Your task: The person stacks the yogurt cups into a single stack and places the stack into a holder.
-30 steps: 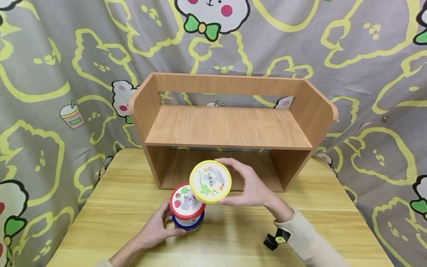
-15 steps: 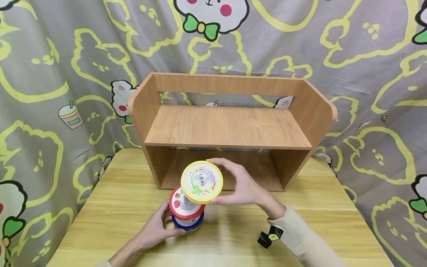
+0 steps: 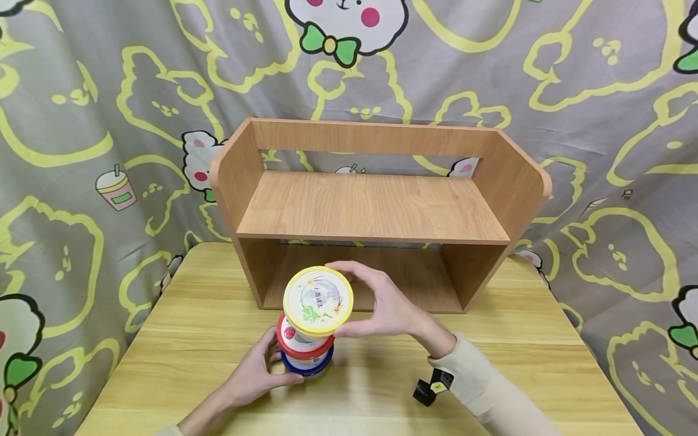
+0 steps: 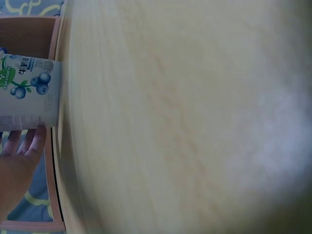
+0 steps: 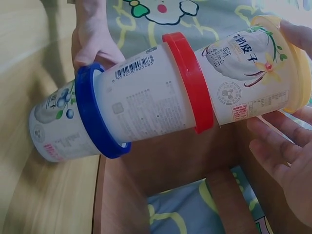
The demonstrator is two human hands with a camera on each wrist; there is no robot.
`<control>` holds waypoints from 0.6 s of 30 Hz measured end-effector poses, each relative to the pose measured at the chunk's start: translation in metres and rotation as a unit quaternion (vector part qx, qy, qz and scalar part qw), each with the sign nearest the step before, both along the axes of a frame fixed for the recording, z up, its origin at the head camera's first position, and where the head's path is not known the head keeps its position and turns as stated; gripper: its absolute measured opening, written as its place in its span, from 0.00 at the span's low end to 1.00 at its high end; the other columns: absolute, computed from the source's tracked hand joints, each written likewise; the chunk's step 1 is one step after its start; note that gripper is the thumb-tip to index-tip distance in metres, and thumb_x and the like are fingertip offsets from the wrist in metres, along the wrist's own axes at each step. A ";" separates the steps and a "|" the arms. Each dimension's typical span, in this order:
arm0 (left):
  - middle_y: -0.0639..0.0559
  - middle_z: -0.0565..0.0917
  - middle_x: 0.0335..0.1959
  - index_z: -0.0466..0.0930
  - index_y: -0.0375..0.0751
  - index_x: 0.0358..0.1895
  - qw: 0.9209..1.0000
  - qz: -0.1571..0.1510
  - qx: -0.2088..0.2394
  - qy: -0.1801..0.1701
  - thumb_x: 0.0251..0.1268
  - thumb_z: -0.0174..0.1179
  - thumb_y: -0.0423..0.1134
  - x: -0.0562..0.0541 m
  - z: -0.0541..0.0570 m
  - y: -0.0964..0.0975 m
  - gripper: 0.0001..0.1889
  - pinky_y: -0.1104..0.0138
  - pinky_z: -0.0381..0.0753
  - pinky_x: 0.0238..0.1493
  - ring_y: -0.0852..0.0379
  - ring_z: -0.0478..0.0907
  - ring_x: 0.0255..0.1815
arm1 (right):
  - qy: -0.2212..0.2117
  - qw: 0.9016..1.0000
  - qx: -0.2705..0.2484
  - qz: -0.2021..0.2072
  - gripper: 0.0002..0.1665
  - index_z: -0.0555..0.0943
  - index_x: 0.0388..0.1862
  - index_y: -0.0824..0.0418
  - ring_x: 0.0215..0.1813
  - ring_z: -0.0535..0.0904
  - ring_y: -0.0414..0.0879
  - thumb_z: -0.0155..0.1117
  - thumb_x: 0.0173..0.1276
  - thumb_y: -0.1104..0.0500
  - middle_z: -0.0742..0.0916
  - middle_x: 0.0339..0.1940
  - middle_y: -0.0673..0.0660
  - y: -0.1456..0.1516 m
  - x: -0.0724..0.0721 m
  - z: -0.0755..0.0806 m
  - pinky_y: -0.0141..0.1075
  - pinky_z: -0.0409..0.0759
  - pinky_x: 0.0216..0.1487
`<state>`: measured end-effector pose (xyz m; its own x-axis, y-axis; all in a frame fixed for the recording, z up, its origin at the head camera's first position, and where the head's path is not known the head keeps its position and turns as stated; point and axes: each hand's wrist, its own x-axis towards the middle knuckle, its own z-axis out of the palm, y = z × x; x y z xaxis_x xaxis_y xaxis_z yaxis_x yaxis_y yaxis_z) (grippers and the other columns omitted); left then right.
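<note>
Three yogurt tubs form a column, plainest in the right wrist view. Lowest is the blue-lidded tub [image 5: 61,119] with blueberries on its side, standing on the table. Upon its lid sits the red-lidded tub [image 5: 146,97]. My right hand [image 3: 384,306] grips the yellow-lidded tub [image 3: 318,301] by its lid, thumb and fingers spread round the rim. That tub's base is right at the red lid, slightly tilted and a bit off-centre. My left hand [image 3: 251,375] holds the blue-lidded tub around its side; some of its fingers are hidden behind the tubs.
A two-tier wooden shelf [image 3: 376,206] stands behind the tubs on the light wooden table [image 3: 518,339]. A patterned grey curtain [image 3: 71,151] hangs behind it. A small black device [image 3: 433,387] is worn at the right wrist.
My right hand has carried the yellow-lidded tub leftward and over the red lid, which it now covers more fully. The left hand and the two lower tubs have stayed in place.
</note>
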<state>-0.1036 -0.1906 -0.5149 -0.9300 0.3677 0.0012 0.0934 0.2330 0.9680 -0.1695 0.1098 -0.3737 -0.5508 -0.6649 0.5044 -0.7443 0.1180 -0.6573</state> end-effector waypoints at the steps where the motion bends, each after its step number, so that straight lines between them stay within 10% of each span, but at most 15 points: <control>1: 0.39 0.74 0.73 0.58 0.41 0.80 1.000 0.001 -0.001 0.000 0.51 0.83 0.38 0.000 0.000 0.000 0.53 0.76 0.81 0.67 0.71 0.79 0.64 | -0.001 1.000 0.000 0.000 0.59 0.70 0.78 0.56 0.64 0.81 0.44 0.89 0.48 0.56 0.84 0.70 0.55 -0.001 0.000 0.000 0.42 0.85 0.65; 18: 0.33 0.77 0.69 0.63 0.37 0.75 0.999 -0.019 0.013 0.030 0.56 0.81 0.38 -0.001 -0.002 0.000 0.46 0.75 0.82 0.66 0.72 0.79 0.62 | -0.014 1.000 0.004 0.011 0.55 0.70 0.78 0.55 0.64 0.82 0.42 0.88 0.51 0.53 0.84 0.69 0.52 -0.014 0.000 -0.004 0.42 0.86 0.65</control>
<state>-0.1043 -0.1909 -0.5169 -0.9136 0.4013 0.0657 0.1589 0.2036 0.9661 -0.1699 0.0962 -0.3778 -0.5504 -0.6812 0.4827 -0.7276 0.1078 -0.6775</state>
